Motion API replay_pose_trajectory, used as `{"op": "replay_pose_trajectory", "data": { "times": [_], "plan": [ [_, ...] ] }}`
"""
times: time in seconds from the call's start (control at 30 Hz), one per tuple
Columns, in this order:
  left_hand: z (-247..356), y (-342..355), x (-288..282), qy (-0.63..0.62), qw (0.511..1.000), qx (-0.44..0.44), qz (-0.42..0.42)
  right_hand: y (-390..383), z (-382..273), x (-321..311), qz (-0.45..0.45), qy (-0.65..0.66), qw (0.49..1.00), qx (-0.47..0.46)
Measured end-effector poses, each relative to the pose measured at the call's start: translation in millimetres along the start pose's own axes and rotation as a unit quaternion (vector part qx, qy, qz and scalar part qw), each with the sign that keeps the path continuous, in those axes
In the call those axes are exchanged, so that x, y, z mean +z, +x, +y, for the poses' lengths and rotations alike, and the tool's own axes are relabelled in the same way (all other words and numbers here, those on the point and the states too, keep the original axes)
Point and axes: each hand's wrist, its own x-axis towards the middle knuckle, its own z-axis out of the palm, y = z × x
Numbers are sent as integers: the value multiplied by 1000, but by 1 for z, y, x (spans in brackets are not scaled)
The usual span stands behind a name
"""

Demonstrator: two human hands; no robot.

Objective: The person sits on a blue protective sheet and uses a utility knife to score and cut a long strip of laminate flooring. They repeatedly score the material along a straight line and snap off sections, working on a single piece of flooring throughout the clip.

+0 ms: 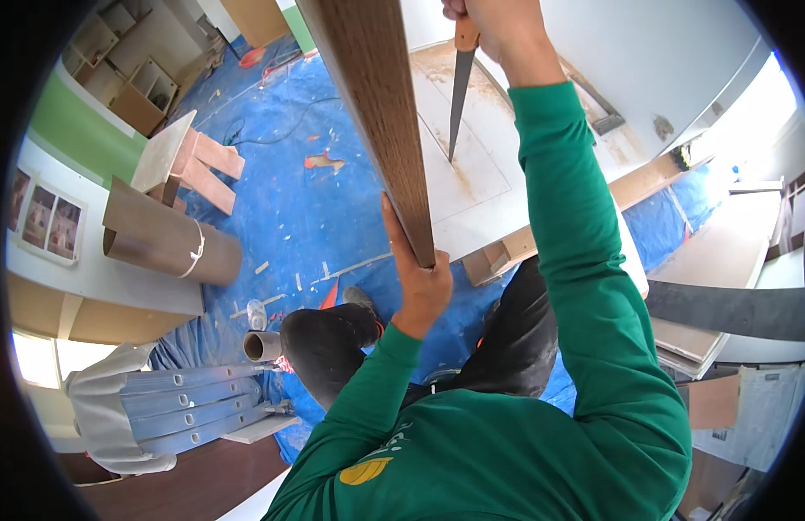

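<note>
My left hand (420,291) grips the near end of a long brown wood-grain board (385,104), thumb and fingers on either side of it. The board runs away from me to the top edge, where its far end leaves the view. In my right hand (507,30), raised at the top, is a handsaw (461,95) held by its orange-brown wooden handle. Its narrow blade points down toward a white panel (481,204) that has pencil-like lines and sawdust on it. The blade is apart from the board; whether its tip touches the panel I cannot tell.
Blue sheeting (281,191) covers the floor, with scraps on it. At left stand a small wooden stool (207,165), a tied brown roll (172,234) and a folded ladder (194,399). A cardboard tube (262,346) is by my left leg. White sheets (719,234) lean at right.
</note>
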Motion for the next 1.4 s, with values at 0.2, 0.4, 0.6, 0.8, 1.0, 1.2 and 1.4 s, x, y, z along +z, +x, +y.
{"op": "replay_pose_trajectory", "data": {
  "times": [0.2, 0.4, 0.6, 0.8, 1.0, 1.2, 1.4],
  "plan": [
    [-4, -3, 0, 1, 1000, 5, 0, -34, -10, -18, -7, 6, 1000, 9],
    [-3, -2, -2, 9, 1000, -8, -3, -35, 3, -29, -4, 8, 996, -86],
    [-1, -5, -5, 20, 1000, -16, 0, -58, 6, -35, -35, 31, 996, -82],
    [-1, -2, -2, 29, 1000, 4, 10, -98, 29, -55, 13, 71, 995, -69],
    [11, 2, 0, -13, 1000, 1, 9, -95, 87, -59, -44, 21, 998, -42],
    [18, 4, -1, -18, 999, 38, 15, -103, 100, -38, -8, -60, 997, 54],
    [95, 20, -34, 57, 986, 157, -18, -105, 119, -47, 23, 3, 995, 101]
  ]
}}
